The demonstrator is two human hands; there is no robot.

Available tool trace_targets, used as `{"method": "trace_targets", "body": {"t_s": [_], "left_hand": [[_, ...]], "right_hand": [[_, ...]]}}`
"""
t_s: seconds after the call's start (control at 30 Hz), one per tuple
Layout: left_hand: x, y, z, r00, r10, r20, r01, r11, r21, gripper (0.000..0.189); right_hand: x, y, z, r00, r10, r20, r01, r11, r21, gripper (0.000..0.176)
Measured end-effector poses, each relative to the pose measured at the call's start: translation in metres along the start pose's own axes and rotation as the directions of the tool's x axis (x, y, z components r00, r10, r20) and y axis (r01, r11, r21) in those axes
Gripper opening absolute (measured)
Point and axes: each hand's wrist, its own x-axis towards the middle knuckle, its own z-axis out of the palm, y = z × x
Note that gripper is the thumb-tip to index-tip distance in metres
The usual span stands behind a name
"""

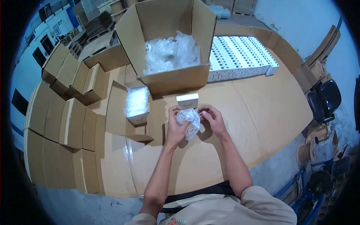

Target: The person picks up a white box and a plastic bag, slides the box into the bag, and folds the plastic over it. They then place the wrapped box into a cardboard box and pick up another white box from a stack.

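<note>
A clear plastic bag (190, 123) hangs bunched over the table in my left hand (176, 126), whose fingers wrap round its left side; what is inside cannot be made out. My right hand (213, 119) is just right of the bag, thumb and index finger pinched together at its edge; anything between them is too small to name. Just beyond both hands stands a small white box (187, 100). An open carton (144, 129) to the left holds wrapped packets (137, 101).
A large open carton (176, 80) full of clear plastic bags (172, 54) stands behind the hands. White boxes (240, 71) in rows lie at the back right. Stacked cartons (52, 142) line the left side of the cardboard-covered table (262, 112). A black chair (326, 99) is at right.
</note>
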Motion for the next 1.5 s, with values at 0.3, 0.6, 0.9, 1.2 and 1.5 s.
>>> {"method": "trace_targets", "body": {"t_s": [0.3,0.6,0.9,1.2,1.5], "left_hand": [[-0.001,-0.022,0.0,0.974,0.223,-0.033,-0.186,0.879,0.44,0.045],[-0.003,-0.016,-0.006,0.934,0.323,-0.154,-0.206,0.836,0.509,0.012],[0.001,-0.009,-0.008,0.962,0.208,-0.178,-0.113,0.893,0.435,0.018],[0.008,-0.032,-0.011,0.952,0.138,-0.275,-0.06,0.96,0.273,0.023],[0.003,-0.029,-0.005,0.934,0.146,-0.326,-0.044,0.953,0.3,0.031]], "right_hand": [[-0.003,-0.008,0.028,0.978,0.083,0.192,-0.06,0.991,-0.12,0.031],[-0.001,-0.011,0.026,0.969,0.139,0.205,-0.108,0.981,-0.159,0.026],[0.006,-0.001,0.027,0.996,-0.071,0.061,0.076,0.994,-0.073,0.018],[0.008,0.003,0.017,0.994,0.028,0.11,0.009,0.948,-0.318,0.018],[0.0,-0.017,0.046,0.987,-0.158,0.03,0.161,0.964,-0.213,0.012]]}}
